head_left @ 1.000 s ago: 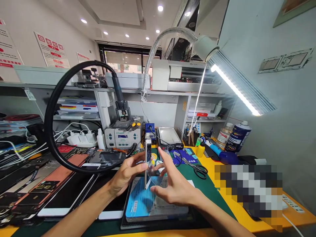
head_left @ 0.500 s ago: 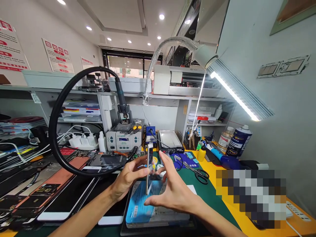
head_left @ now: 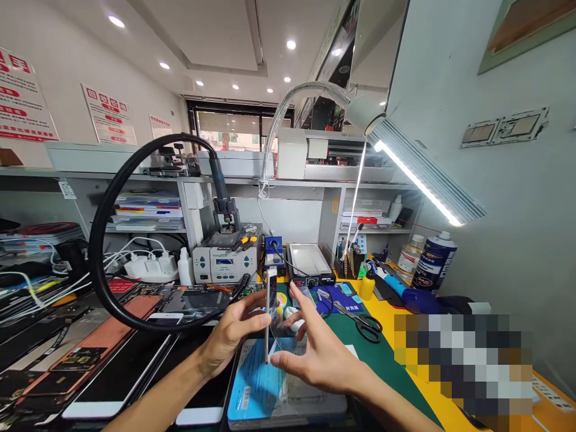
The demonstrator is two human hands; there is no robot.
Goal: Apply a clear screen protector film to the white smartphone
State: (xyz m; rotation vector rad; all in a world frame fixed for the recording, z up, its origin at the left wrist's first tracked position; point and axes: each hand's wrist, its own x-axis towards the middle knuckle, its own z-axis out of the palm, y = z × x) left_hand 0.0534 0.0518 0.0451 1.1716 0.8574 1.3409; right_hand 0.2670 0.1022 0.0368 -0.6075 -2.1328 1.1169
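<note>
Left fingers (head_left: 260,323) hold the phone (head_left: 272,292) upright, edge-on | right fingers (head_left: 306,306) spread wide beside it | right thumb (head_left: 288,362) drawn back since the earlier frame from past the phone's lower end | blue packet (head_left: 249,381) beneath

It's an electronics repair shop, folks: opened devices (head_left: 108,327) crowd the bench (head_left: 382,309), hot-air station (head_left: 228,264) behind, red-lettered posters (head_left: 108,114) up!

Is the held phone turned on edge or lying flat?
On edge: the phone shows as a narrow strip, its thin side toward the camera, held in the left grip.
</note>
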